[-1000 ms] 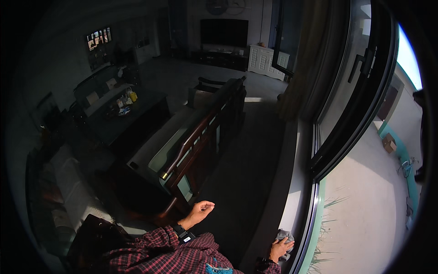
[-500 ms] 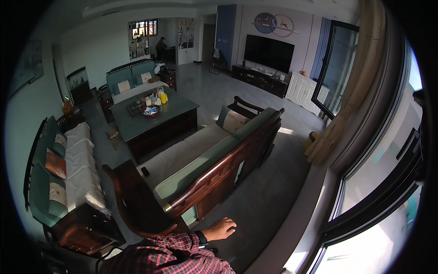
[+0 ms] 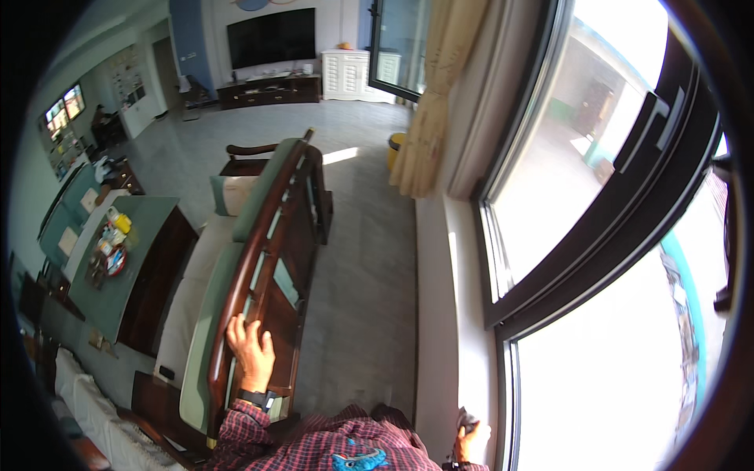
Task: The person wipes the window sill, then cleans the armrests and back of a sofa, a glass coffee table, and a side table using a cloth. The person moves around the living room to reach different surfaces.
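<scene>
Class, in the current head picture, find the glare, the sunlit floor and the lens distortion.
In the head view, glare washes the outdoor ground nearly white; in the same view, a sunlit patch brightens the grey floor, and the dark window frame curves toward the rim.

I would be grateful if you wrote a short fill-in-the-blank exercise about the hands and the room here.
The hand nearest the sofa is the person's ____ one.
The crumpled cloth is at the person's ____ hand.
The cabinet beside the television stand is ____ in colour.
Missing words: left, right, white.
</scene>
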Demonstrator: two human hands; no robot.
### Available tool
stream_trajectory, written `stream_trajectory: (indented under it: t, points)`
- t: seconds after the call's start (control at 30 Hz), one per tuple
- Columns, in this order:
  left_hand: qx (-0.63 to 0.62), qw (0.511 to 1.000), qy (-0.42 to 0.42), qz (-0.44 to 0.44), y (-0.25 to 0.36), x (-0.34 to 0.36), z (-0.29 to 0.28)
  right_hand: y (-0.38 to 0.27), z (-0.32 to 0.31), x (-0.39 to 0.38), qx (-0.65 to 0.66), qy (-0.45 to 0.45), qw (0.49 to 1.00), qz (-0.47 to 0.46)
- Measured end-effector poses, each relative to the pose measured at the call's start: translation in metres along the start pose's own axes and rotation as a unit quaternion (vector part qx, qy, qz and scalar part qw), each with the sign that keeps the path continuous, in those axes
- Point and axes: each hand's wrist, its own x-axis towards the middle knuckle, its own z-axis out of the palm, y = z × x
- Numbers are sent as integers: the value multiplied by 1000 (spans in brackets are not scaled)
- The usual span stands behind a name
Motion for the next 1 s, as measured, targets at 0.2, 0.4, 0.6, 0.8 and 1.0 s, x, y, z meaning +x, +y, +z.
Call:
stream_trajectory:
  t: [0.2,0.4,0.6,0.8,1.0]
  points:
    - [-67,993,-94,31,46,25,63,-116,-8,115,61,66,988,-129]
    - [-149,962,-190,130,107,44,136,-121,-5,137,4,48,996,-69]
    - [-157,960,-220,72,88,57,180,-116,1,138,-20,23,998,-47]
    - [-166,949,-251,94,87,112,239,-226,37,274,62,122,989,-55]
    - [-199,921,-296,156,87,195,325,-299,53,372,14,173,985,24]
